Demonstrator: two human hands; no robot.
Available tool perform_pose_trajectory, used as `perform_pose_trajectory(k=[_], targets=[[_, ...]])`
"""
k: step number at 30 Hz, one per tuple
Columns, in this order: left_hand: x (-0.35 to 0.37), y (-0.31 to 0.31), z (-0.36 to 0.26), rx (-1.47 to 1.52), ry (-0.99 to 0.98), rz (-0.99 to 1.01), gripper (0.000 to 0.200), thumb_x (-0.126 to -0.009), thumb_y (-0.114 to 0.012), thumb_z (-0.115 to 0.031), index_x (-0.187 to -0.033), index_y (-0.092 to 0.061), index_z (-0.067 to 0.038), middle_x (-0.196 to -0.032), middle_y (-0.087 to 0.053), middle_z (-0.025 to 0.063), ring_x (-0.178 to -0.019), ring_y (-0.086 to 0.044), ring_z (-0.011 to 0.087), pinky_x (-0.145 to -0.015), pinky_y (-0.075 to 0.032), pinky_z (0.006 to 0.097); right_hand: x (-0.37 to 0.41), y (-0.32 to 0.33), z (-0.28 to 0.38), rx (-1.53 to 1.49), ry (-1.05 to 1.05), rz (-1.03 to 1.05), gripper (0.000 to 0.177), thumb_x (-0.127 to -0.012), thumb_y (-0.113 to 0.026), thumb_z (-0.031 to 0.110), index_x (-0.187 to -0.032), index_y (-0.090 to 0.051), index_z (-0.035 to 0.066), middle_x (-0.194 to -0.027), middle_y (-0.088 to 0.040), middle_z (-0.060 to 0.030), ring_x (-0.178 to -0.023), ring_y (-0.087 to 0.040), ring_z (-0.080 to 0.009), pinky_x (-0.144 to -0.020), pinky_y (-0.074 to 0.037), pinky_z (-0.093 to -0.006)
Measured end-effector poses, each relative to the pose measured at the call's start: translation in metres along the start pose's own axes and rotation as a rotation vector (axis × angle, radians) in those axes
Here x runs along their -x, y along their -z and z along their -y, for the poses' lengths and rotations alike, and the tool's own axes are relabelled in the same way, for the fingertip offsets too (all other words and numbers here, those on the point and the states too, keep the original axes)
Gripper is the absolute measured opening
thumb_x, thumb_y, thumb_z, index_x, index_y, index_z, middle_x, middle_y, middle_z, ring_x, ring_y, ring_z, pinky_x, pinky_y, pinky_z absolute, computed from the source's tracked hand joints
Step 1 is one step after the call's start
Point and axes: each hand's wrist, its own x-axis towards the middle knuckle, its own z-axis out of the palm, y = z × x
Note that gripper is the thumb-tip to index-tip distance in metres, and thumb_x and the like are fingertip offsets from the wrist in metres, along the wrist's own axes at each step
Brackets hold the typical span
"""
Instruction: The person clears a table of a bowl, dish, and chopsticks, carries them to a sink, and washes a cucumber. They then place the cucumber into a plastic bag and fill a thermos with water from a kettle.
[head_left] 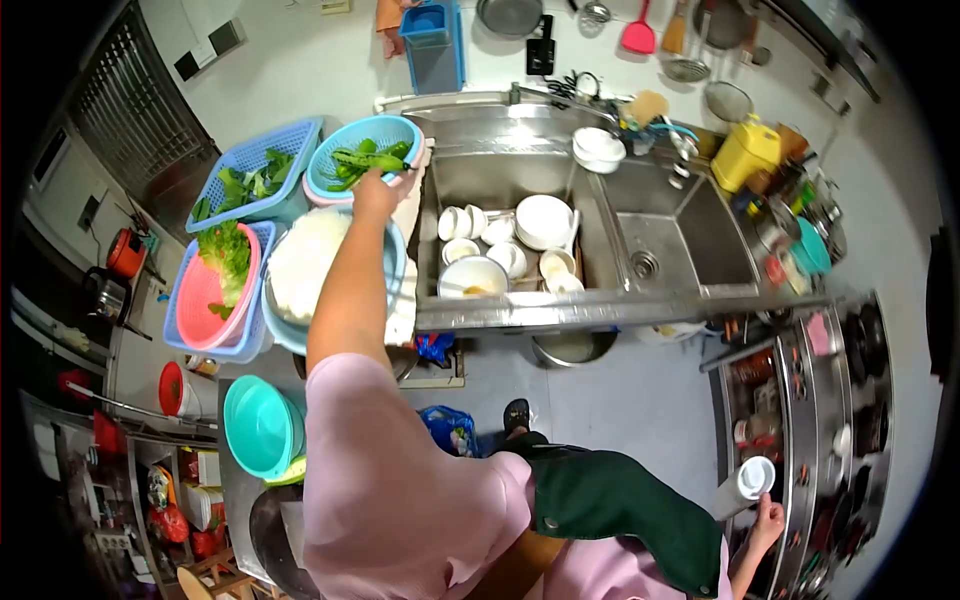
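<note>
My left hand reaches over to the light-blue colander at the upper left. Its fingers are closed at a long green pepper, one of several in there; the fingertips are partly hidden. Just below that forearm, a large pale-blue basin holds a white mass that I cannot identify. Far off at the lower right, my right hand grips the rim of a white cylindrical plastic container.
A steel double sink has white bowls in its left basin. Baskets of leafy greens stand on the left. Below them sits a turquoise basin. Steel shelving lines the right, and a blue bag lies on the floor.
</note>
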Motion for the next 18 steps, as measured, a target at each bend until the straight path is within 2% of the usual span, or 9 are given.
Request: perform_pose_trajectory(k=[2, 4, 8, 10, 12, 14, 16, 17, 18], targets=[[-0.027, -0.028, 0.01, -0.265, -0.009, 0.142, 0.064, -0.068, -0.058, -0.048, -0.12, -0.04, -0.014, -0.13, -0.028, 0.0169, -0.115, -0.033, 0.0353, -0.09, -0.035, 0.0421, -0.037, -0.034, 0.032, -0.039, 0.005, 0.081, 0.032, -0.076, -0.063, 0.016, -0.055, -0.041, 0.005, -0.053, -0.036, 0.0049, -0.051, -0.029, -0.0048, -0.045, -0.022, -0.0206], [-0.034, -0.038, 0.007, -0.459, -0.083, 0.214, 0.062, -0.067, -0.061, -0.019, -0.123, -0.035, -0.017, -0.132, -0.026, 0.0132, -0.111, -0.036, 0.039, -0.092, -0.033, 0.0444, -0.066, -0.062, 0.072, -0.095, 0.006, 0.132, 0.029, -0.077, -0.061, 0.013, -0.057, -0.042, 0.006, -0.053, -0.036, 0.0056, -0.05, -0.028, -0.0034, -0.045, -0.021, -0.0196], [-0.077, -0.055, 0.031, -0.434, -0.157, 0.291, 0.054, -0.068, -0.062, -0.018, -0.118, -0.04, -0.02, -0.131, -0.029, 0.0109, -0.112, -0.036, 0.0359, -0.091, -0.036, 0.0426, -0.12, -0.112, 0.097, -0.198, 0.056, 0.213, 0.026, -0.078, -0.059, 0.013, -0.059, -0.043, 0.006, -0.056, -0.037, 0.0052, -0.053, -0.029, -0.0036, -0.048, -0.022, -0.0191], [-0.093, -0.048, 0.033, -0.449, -0.179, 0.465, 0.045, -0.073, -0.058, -0.022, -0.116, -0.043, -0.02, -0.13, -0.031, 0.0058, -0.114, -0.035, 0.0321, -0.09, -0.037, 0.0404, -0.142, -0.136, 0.117, -0.142, 0.102, 0.296, 0.026, -0.078, -0.061, 0.015, -0.061, -0.044, 0.005, -0.057, -0.038, 0.0047, -0.054, -0.03, -0.0037, -0.049, -0.023, -0.0185], [-0.098, -0.046, 0.029, -0.447, -0.2, 0.318, 0.037, -0.075, -0.054, -0.016, -0.111, -0.046, -0.018, -0.123, -0.04, 0.0078, -0.107, -0.042, 0.0322, -0.085, -0.04, 0.0403, -0.167, -0.162, 0.128, -0.177, 0.056, 0.358, 0.027, -0.077, -0.062, 0.017, -0.061, -0.043, 0.005, -0.056, -0.038, 0.0049, -0.054, -0.03, -0.0032, -0.049, -0.023, -0.0182], [-0.118, -0.043, 0.03, -0.048, -0.071, -0.024, 0.031, -0.077, -0.053, -0.016, -0.107, -0.047, -0.015, -0.111, -0.049, 0.0126, -0.099, -0.047, 0.0336, -0.081, -0.04, 0.0397, -0.186, -0.187, 0.157, -0.187, 0.055, 0.435, 0.029, -0.077, -0.062, 0.017, -0.06, -0.042, 0.005, -0.056, -0.037, 0.0055, -0.054, -0.028, -0.0028, -0.048, -0.022, -0.0185], [-0.133, -0.028, 0.021, 0.074, 0.08, -0.363, 0.027, -0.079, -0.051, -0.018, -0.104, -0.048, -0.007, -0.099, -0.054, 0.0198, -0.089, -0.051, 0.0378, -0.075, -0.041, 0.0402, -0.208, -0.206, 0.169, -0.274, 0.027, 0.49, 0.029, -0.077, -0.062, 0.017, -0.059, -0.041, 0.006, -0.055, -0.037, 0.0058, -0.053, -0.028, -0.0025, -0.047, -0.022, -0.0186], [-0.137, -0.019, 0.019, 0.091, 0.104, -0.598, 0.034, -0.079, -0.052, -0.021, -0.106, -0.046, -0.003, -0.099, -0.054, 0.0225, -0.087, -0.052, 0.0387, -0.075, -0.041, 0.0392, -0.226, -0.214, 0.158, -0.254, 0.104, 0.514, 0.029, -0.077, -0.062, 0.016, -0.059, -0.041, 0.007, -0.055, -0.037, 0.0059, -0.053, -0.029, -0.0024, -0.046, -0.022, -0.0184], [-0.137, -0.009, 0.016, 0.196, 0.3, -0.691, 0.043, -0.079, -0.053, -0.025, -0.111, -0.043, 0.002, -0.101, -0.053, 0.0242, -0.093, -0.051, 0.0377, -0.08, -0.04, 0.0371, -0.243, -0.224, 0.149, -0.236, 0.183, 0.533, 0.029, -0.076, -0.062, 0.016, -0.059, -0.041, 0.007, -0.055, -0.037, 0.0059, -0.052, -0.029, -0.0023, -0.046, -0.022, -0.0183]])
